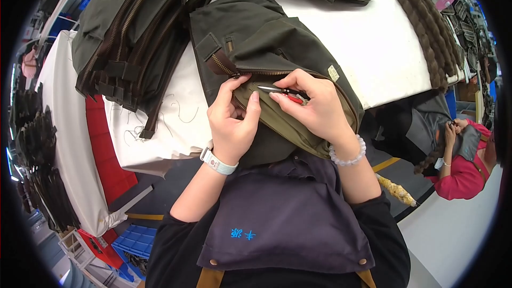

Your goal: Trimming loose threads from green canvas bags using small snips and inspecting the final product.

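White-covered table [397, 48]: olive bag [261, 48] beneath left hand [233, 117], gripping zippered edge [258, 72], and right hand [319, 105], grasping pointed red-black tool [287, 92].

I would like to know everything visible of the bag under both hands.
The dark olive bag, apparently cloth, lies creased on the white-covered table. Its brass-coloured zipper, on brown tape, gapes over a lighter lining; a pale label sits toward its right edge. The left hand touches the opening; the right hand holds pointed snips above.
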A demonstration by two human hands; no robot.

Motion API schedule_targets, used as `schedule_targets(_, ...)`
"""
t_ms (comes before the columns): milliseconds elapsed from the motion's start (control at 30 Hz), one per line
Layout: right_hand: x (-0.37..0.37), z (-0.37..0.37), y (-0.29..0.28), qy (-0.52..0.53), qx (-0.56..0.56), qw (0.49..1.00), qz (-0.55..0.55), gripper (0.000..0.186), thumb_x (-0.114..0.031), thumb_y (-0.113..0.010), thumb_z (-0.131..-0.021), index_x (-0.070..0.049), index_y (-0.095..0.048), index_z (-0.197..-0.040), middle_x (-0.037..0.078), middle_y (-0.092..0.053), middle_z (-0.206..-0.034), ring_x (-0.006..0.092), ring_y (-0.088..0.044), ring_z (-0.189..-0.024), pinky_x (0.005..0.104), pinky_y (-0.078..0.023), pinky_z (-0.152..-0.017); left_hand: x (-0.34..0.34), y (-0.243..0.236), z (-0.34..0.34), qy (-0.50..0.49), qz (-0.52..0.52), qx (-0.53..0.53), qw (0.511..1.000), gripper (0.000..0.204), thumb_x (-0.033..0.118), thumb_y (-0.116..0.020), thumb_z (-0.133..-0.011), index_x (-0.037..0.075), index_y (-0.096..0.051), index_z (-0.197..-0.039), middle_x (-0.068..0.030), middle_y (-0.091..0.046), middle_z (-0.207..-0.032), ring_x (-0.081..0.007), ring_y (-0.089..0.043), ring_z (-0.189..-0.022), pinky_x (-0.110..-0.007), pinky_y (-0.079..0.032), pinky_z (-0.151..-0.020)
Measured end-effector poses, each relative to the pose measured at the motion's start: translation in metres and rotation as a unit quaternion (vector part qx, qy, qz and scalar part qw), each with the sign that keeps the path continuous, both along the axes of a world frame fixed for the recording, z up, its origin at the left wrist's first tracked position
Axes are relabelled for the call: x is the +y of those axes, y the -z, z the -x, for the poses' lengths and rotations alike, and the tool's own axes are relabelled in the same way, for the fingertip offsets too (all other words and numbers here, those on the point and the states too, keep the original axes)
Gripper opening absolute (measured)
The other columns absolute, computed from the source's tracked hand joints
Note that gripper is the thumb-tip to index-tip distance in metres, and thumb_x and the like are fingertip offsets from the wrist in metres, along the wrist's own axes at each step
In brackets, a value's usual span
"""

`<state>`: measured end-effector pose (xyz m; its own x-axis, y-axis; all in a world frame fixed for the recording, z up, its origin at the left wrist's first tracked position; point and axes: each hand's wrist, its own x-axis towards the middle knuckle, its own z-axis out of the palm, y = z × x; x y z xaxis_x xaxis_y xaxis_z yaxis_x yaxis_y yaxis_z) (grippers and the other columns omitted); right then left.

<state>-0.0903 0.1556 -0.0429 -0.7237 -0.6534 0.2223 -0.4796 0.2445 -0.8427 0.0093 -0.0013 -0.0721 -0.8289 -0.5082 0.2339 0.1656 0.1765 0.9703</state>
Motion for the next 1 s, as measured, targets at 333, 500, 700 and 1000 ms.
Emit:
schedule_targets(333, -0.009, -0.001, 0.007, 0.028, 0.059, 0.998, -0.01, 0.021, -0.017, -0.081, -0.084, -0.003, -0.067, -0.092, 0.007, -0.07, -0.078, 0.0177, -0.065, -0.063, 0.0284, -0.048, -0.057, -0.004, -0.002, 0.004, -0.003, -0.054, -0.054, 0.997, 0.022, 0.002, -0.071, -0.094, -0.005, -0.066, -0.114, -0.0006, -0.067, -0.084, 0.0007, -0.055, -0.06, -0.018, -0.042, -0.047)
schedule_targets(500, -0.012, -0.002, 0.011, 0.035, 0.093, 0.995, 0.003, 0.02, -0.021, -0.08, -0.085, -0.007, -0.068, -0.091, 0.006, -0.072, -0.079, 0.0216, -0.069, -0.064, 0.031, -0.051, -0.055, -0.005, 0.0, 0.004, -0.003, -0.023, -0.065, 0.998, 0.015, 0.006, -0.068, -0.098, 0.0, -0.066, -0.111, -0.0005, -0.065, -0.083, -0.0002, -0.052, -0.054, -0.017, -0.038, -0.04)
schedule_targets(700, -0.014, -0.002, 0.011, 0.034, 0.105, 0.994, -0.004, 0.018, -0.021, -0.079, -0.085, -0.008, -0.068, -0.09, 0.004, -0.072, -0.079, 0.0207, -0.069, -0.065, 0.0306, -0.051, -0.055, -0.005, 0.004, 0.004, -0.004, -0.028, -0.054, 0.998, 0.008, 0.007, -0.065, -0.1, 0.0, -0.065, -0.104, -0.001, -0.066, -0.082, -0.0003, -0.05, -0.052, -0.017, -0.037, -0.04)
schedule_targets(1000, -0.009, -0.003, 0.005, 0.034, 0.125, 0.991, -0.032, 0.02, -0.022, -0.077, -0.087, -0.007, -0.065, -0.091, 0.005, -0.07, -0.076, 0.0226, -0.068, -0.063, 0.0329, -0.05, -0.055, -0.005, 0.002, 0.003, 0.003, -0.05, -0.077, 0.996, 0.007, 0.007, -0.061, -0.102, 0.0, -0.062, -0.102, -0.0029, -0.066, -0.089, -0.0023, -0.054, -0.056, -0.018, -0.043, -0.043)
